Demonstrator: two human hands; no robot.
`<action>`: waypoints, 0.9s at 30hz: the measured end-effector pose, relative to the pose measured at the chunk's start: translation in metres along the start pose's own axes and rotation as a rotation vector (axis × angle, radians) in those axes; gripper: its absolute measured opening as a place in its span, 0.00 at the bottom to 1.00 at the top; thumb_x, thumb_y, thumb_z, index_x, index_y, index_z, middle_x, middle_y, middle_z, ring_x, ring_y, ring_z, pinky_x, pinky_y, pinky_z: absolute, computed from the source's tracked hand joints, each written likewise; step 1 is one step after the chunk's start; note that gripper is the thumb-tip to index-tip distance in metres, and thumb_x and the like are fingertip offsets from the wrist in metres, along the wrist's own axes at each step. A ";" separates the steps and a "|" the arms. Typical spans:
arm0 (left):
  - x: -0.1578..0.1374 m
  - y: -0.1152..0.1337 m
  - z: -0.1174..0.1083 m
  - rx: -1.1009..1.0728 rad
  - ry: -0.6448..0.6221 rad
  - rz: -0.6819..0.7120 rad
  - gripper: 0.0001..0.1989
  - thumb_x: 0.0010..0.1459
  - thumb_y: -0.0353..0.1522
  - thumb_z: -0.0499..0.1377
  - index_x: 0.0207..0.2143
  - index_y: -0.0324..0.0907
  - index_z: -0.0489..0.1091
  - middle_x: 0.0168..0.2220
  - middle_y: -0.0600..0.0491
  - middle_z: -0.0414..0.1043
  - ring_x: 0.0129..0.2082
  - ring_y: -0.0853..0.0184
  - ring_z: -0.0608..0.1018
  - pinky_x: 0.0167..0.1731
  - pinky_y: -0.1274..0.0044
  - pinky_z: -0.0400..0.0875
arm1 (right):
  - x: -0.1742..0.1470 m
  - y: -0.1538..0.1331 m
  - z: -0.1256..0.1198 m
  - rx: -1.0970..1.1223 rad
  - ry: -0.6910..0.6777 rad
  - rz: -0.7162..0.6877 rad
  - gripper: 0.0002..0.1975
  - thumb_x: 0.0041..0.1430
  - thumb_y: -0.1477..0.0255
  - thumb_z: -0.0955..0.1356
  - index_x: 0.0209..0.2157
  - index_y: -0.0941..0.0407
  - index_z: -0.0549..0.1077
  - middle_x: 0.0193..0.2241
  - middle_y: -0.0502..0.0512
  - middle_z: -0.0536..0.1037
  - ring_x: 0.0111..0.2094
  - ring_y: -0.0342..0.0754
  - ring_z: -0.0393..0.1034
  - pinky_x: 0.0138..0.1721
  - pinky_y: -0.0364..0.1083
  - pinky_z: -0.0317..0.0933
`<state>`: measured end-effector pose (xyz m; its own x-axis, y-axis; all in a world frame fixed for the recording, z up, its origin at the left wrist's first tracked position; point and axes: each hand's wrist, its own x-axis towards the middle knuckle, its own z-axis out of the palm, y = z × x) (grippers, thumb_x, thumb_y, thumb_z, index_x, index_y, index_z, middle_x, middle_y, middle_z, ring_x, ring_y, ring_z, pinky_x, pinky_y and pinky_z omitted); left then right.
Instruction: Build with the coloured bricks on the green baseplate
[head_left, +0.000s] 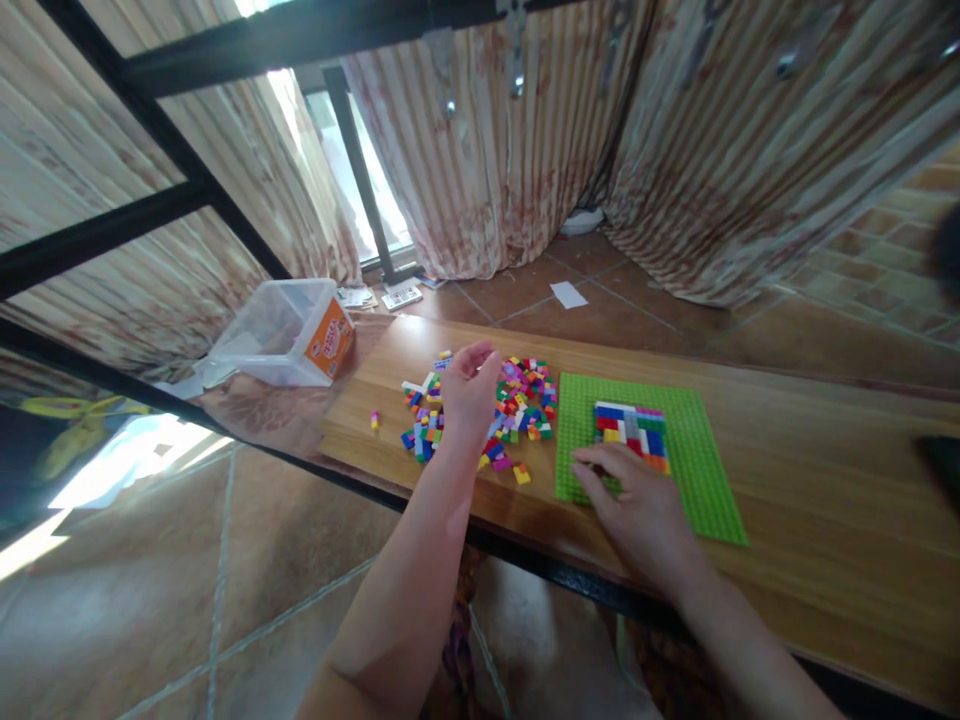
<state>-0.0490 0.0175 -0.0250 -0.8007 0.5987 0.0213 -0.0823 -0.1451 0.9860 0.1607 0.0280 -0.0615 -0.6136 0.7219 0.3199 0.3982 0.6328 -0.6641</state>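
hovering over the loose bricks (pixel 540 380), the left hand (pixel 469 392) is seen with its fingers curled. the right hand (pixel 641 500) is held over the green board (pixel 694 450), its bent fingers near the patch of bricks (pixel 631 422) built there. whether a brick is gripped by either hand cannot be told. board and bricks are carried by the wooden table (pixel 810 470); a clear box (pixel 300 374) is seen beyond its left end.

This looks like a home. Patterned curtains (pixel 502 160) hang at twelve o'clock, floor tiles (pixel 292 545) spread at eight, and toy bricks (pixel 534 380) lie mid-dial.
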 end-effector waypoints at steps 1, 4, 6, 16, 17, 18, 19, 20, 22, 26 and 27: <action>0.000 0.001 -0.002 -0.025 0.001 -0.013 0.09 0.52 0.29 0.61 0.38 0.38 0.73 0.29 0.56 0.72 0.22 0.77 0.70 0.26 0.83 0.66 | 0.000 -0.004 0.007 -0.017 -0.025 -0.028 0.10 0.64 0.66 0.63 0.37 0.52 0.75 0.36 0.54 0.79 0.38 0.49 0.74 0.41 0.49 0.67; 0.002 0.004 -0.009 -0.063 0.021 -0.028 0.10 0.49 0.26 0.60 0.37 0.38 0.72 0.29 0.56 0.73 0.19 0.79 0.67 0.22 0.84 0.63 | 0.001 -0.013 0.024 -0.056 -0.057 -0.091 0.09 0.63 0.66 0.65 0.39 0.52 0.75 0.38 0.55 0.79 0.41 0.50 0.73 0.44 0.50 0.67; 0.004 0.004 -0.015 -0.072 0.039 -0.043 0.14 0.46 0.23 0.58 0.38 0.38 0.72 0.31 0.56 0.74 0.18 0.79 0.66 0.20 0.84 0.61 | 0.002 -0.018 0.032 -0.071 -0.060 -0.112 0.09 0.62 0.66 0.66 0.41 0.53 0.75 0.40 0.56 0.78 0.43 0.51 0.72 0.46 0.51 0.67; 0.016 0.009 -0.041 -0.059 0.110 -0.044 0.19 0.43 0.21 0.55 0.40 0.38 0.73 0.37 0.51 0.78 0.25 0.75 0.74 0.25 0.83 0.69 | 0.010 -0.025 0.067 -0.159 -0.032 -0.298 0.12 0.61 0.67 0.66 0.45 0.50 0.77 0.53 0.60 0.72 0.52 0.56 0.67 0.50 0.57 0.65; 0.019 0.007 -0.044 -0.038 0.106 -0.047 0.20 0.44 0.22 0.54 0.41 0.38 0.73 0.37 0.51 0.78 0.25 0.74 0.74 0.26 0.82 0.69 | 0.011 -0.026 0.070 -0.171 -0.037 -0.317 0.13 0.61 0.67 0.66 0.46 0.50 0.77 0.54 0.61 0.70 0.53 0.57 0.66 0.50 0.58 0.65; 0.021 0.005 -0.047 0.005 0.097 -0.043 0.20 0.44 0.22 0.54 0.41 0.39 0.73 0.36 0.51 0.78 0.25 0.73 0.74 0.26 0.81 0.70 | 0.012 -0.027 0.074 -0.184 -0.043 -0.330 0.13 0.61 0.68 0.66 0.46 0.50 0.77 0.56 0.61 0.69 0.54 0.58 0.65 0.50 0.59 0.65; 0.024 0.002 -0.050 0.077 0.085 -0.027 0.19 0.45 0.22 0.55 0.41 0.39 0.73 0.35 0.52 0.78 0.26 0.72 0.75 0.27 0.80 0.71 | 0.013 -0.028 0.076 -0.196 -0.050 -0.338 0.13 0.61 0.68 0.66 0.46 0.50 0.77 0.56 0.62 0.69 0.54 0.58 0.64 0.50 0.59 0.65; 0.026 -0.002 -0.053 0.177 0.066 0.004 0.18 0.46 0.22 0.55 0.40 0.39 0.73 0.35 0.52 0.78 0.27 0.71 0.76 0.29 0.78 0.72 | 0.014 -0.029 0.079 -0.208 -0.052 -0.341 0.12 0.61 0.68 0.66 0.45 0.50 0.77 0.56 0.62 0.69 0.54 0.59 0.64 0.50 0.60 0.65; 0.030 -0.008 -0.058 0.431 0.005 0.094 0.14 0.49 0.23 0.55 0.38 0.40 0.74 0.35 0.51 0.78 0.32 0.67 0.77 0.35 0.75 0.73 | 0.016 -0.030 0.082 -0.226 -0.048 -0.334 0.11 0.61 0.69 0.65 0.43 0.50 0.78 0.56 0.62 0.69 0.54 0.59 0.64 0.49 0.60 0.65; 0.030 -0.010 -0.065 0.832 -0.188 0.185 0.12 0.54 0.25 0.56 0.38 0.44 0.77 0.37 0.50 0.79 0.39 0.61 0.78 0.44 0.70 0.72 | 0.021 -0.025 0.082 -0.238 -0.013 -0.301 0.10 0.62 0.71 0.65 0.40 0.52 0.78 0.53 0.62 0.71 0.53 0.58 0.65 0.50 0.60 0.64; 0.029 -0.008 -0.067 0.881 -0.214 0.182 0.13 0.54 0.25 0.56 0.38 0.45 0.77 0.37 0.51 0.79 0.39 0.61 0.78 0.44 0.70 0.72 | 0.022 -0.022 0.081 -0.234 0.000 -0.295 0.10 0.62 0.72 0.65 0.40 0.52 0.78 0.53 0.61 0.72 0.52 0.58 0.65 0.51 0.60 0.64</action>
<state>-0.1113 -0.0161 -0.0436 -0.6233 0.7709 0.1314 0.5853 0.3484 0.7321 0.0834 0.0070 -0.0946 -0.7249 0.4990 0.4748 0.3495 0.8605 -0.3706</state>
